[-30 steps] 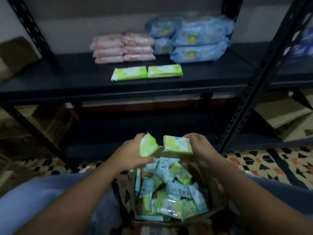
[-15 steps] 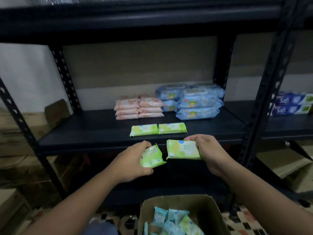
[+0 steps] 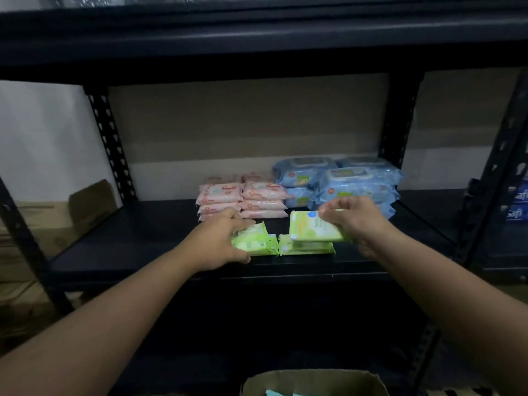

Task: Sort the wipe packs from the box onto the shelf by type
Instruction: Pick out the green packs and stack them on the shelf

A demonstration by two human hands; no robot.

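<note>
Both hands are over the shelf (image 3: 120, 252) now. The left hand (image 3: 225, 241) is clamped on a green wipe pack (image 3: 253, 228), pressing it down onto another green pack (image 3: 257, 247) lying near the shelf's front edge. The right hand (image 3: 357, 221) grips a second green pack (image 3: 311, 231) from its right end, tilted, its lower edge meeting the green pack (image 3: 305, 248) beneath. Those two bottom packs lie end to end, touching.

Behind them, a pink stack of wipe packs (image 3: 243, 200) in two columns, partly hidden by the left knuckles. Right of that, big blue wipe packs (image 3: 343, 178) piled up, the lowest ones covered by the right hand.

The box (image 3: 311, 381) is cut off at the bottom edge; only its rim and a sliver of teal inside show. Plenty of bare dark shelf to the left and some to the right. Blue cartons (image 3: 517, 205) on the neighbouring rack are blurred, lettering half readable. Cardboard (image 3: 57, 221) leans at far left against a pale wall.
</note>
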